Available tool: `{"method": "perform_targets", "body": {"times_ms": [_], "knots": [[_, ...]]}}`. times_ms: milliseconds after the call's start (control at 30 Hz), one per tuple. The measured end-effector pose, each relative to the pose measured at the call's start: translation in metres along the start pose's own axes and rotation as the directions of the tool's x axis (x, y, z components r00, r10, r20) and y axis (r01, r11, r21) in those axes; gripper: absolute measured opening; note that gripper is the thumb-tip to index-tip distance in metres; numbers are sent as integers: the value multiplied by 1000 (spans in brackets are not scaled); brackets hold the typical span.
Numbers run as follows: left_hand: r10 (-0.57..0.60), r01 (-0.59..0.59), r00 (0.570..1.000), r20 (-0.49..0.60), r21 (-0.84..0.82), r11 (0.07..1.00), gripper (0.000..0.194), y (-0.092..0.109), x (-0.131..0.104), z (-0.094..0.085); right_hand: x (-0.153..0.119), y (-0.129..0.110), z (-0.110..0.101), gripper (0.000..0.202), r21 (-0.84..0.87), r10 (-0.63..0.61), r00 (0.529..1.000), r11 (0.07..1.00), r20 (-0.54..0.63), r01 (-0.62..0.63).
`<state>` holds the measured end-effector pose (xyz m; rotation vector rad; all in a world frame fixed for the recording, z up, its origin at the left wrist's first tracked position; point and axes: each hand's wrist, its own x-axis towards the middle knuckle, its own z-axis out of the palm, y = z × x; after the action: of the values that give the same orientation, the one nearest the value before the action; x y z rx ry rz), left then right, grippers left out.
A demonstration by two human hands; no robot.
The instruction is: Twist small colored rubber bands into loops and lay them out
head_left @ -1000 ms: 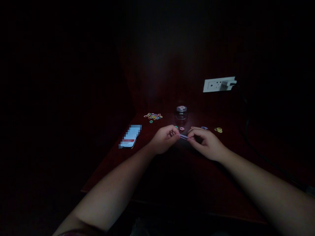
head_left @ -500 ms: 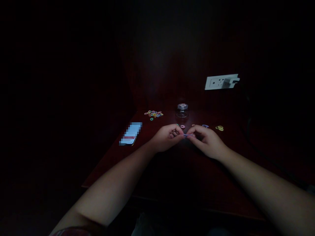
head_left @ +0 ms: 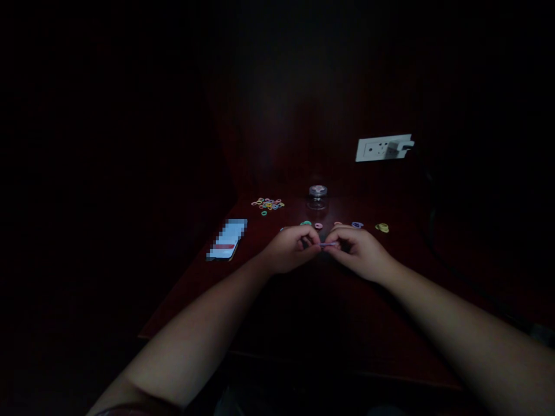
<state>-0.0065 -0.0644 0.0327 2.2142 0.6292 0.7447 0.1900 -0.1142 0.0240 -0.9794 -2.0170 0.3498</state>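
1. The left hand (head_left: 288, 251) is closing thumb against forefinger in a narrow pinch on a purple band (head_left: 324, 245)
2. The right hand (head_left: 366, 254) is pinching the same band, its thumb and forefinger nearly together while the other fingers are curling loosely
3. The band is lying directly between the two sets of fingertips, its long axis running sideways from hand to hand, with both hands touching it and neither clearly nearer
4. Beyond the fingertips, green bands (head_left: 307, 223), a pink band (head_left: 318, 226) and purple bands (head_left: 357, 225) are resting in a loose row, with yellow bands (head_left: 382, 228) sitting beyond and right of the right hand
5. A clear jar (head_left: 318, 200) is standing farther beyond the pinch, a mixed pile of bands (head_left: 269, 205) is lying beyond the left hand, and a phone (head_left: 228, 238) is resting to that hand's left
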Motion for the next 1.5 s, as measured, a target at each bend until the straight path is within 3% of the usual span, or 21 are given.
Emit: {"method": "perform_targets", "body": {"times_ms": [300,667,1233,1500], "knots": [[-27,27,999,-34,-20,999,20,-3,2,-1,0,0,-3,8,-30,4,1000,1000,-18,-5],[31,-31,999,-11,8,999,18,-1,2,0,0,2,-2,11,-26,-2,1000,1000,-7,2],[-18,18,1000,-20,-13,1000,20,-5,2,0,1,6,0,12,73,144,985,988,-93,-137],[5,-5,1000,-14,-17,1000,20,-5,3,1,1,7,3,12,151,185,981,973,-53,-175]]}}
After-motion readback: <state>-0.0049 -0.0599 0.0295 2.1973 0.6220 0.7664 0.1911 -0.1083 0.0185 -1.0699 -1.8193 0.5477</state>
